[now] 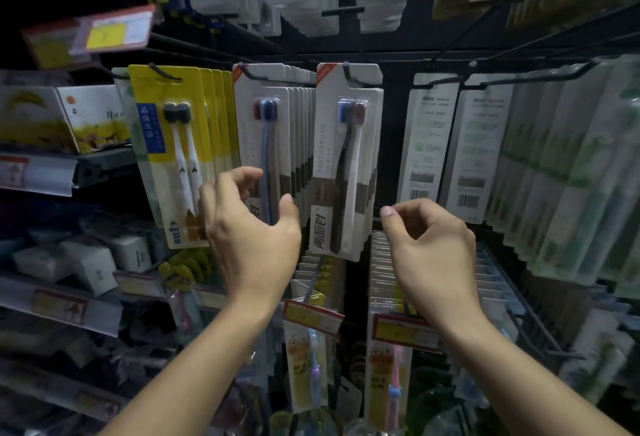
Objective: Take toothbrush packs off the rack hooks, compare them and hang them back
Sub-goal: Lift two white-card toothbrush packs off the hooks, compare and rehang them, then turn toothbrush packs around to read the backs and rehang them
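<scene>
Both bare forearms reach up and forward. Left hand [252, 227] raised, fingers loosely curled, thumb spread. Right hand [433, 248] slightly lower, fingers curled, holding nothing.

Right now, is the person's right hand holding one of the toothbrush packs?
No: the right hand hangs with loosely curled fingers beside the white toothbrush pack, which hangs on its hook, and grips nothing.
</scene>
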`<action>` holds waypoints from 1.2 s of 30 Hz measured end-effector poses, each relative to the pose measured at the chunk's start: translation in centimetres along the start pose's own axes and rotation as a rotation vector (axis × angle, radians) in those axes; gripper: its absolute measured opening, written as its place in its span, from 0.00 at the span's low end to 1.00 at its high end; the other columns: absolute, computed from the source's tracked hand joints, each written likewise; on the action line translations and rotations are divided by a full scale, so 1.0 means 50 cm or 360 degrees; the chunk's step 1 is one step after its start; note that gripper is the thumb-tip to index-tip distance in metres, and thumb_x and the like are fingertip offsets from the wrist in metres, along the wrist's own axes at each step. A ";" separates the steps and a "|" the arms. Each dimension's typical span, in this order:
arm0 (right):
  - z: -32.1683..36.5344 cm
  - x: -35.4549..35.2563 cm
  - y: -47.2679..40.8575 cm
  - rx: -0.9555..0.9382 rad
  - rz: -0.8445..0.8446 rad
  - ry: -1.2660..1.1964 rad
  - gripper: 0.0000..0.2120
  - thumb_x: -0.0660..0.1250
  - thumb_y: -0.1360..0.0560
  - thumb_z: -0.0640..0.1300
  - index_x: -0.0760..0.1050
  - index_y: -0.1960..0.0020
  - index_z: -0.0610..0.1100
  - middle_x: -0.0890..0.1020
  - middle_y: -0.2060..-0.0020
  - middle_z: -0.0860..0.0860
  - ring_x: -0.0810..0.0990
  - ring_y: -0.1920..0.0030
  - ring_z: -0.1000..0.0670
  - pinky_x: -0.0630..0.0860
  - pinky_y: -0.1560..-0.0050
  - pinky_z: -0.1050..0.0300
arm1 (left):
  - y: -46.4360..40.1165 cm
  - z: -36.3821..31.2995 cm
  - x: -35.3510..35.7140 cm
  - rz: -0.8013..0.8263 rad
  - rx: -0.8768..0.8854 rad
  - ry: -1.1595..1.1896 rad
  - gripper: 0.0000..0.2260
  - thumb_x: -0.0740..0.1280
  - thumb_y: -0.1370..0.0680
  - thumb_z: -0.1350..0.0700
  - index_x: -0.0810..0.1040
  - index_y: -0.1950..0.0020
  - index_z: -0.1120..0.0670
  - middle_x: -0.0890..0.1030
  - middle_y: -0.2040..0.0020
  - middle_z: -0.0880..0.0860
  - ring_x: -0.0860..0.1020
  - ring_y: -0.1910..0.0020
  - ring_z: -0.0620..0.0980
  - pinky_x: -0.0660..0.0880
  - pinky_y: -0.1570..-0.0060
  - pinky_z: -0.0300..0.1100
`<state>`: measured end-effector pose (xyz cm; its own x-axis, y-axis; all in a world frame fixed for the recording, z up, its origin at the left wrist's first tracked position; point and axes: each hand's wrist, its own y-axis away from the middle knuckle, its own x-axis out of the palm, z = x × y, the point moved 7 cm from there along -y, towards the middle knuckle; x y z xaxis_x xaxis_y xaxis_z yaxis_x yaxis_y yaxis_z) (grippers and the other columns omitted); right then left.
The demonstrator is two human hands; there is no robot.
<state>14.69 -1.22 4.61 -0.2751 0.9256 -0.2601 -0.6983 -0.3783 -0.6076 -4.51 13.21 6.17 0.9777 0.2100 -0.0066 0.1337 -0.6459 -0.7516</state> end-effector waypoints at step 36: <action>-0.062 -0.137 -0.092 0.0280 0.0115 0.0286 0.21 0.67 0.18 0.51 0.72 0.28 0.49 0.80 0.35 0.51 0.78 0.34 0.49 0.73 0.32 0.53 | 0.098 -0.195 0.293 0.0952 -0.0140 0.0362 0.11 0.70 0.23 0.59 0.80 0.45 0.45 0.82 0.49 0.43 0.80 0.51 0.40 0.78 0.49 0.39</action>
<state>21.84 -5.86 6.84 -0.2175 0.8729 -0.4366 -0.7895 -0.4204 -0.4471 12.06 5.96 8.81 0.8960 -0.3594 -0.2607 -0.4418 -0.6628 -0.6046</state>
